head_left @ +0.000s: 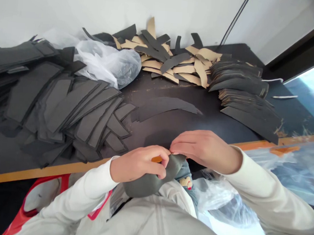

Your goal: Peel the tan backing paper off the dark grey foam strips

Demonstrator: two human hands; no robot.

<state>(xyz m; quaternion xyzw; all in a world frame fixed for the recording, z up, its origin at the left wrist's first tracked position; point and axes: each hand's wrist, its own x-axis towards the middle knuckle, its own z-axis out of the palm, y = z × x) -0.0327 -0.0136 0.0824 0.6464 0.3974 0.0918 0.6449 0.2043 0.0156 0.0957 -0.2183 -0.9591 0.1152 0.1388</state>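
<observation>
A dark grey, curved sheet piece (pixel 147 185) hangs over my lap at the table's front edge. My left hand (pixel 141 163) is closed on its upper part, thumb and index finger curled together. At the piece's top end my right hand (pixel 206 150) pinches the edge, its fingertips almost meeting those of the left. What lies right between the fingertips is too small to make out. Just beyond my hands, a pair of flat, curved dark strips (pixel 165 107) lies on the black table (pixel 172 127).
Dark panels (pixel 76 107) overlap in a large pile at left, beside a clear plastic bag (pixel 107 61). Loose tan and black strips (pixel 177 61) are heaped against the wall. Stacked dark strips (pixel 243 91) stand at right. An orange-brown edge (pixel 60 168) borders the table.
</observation>
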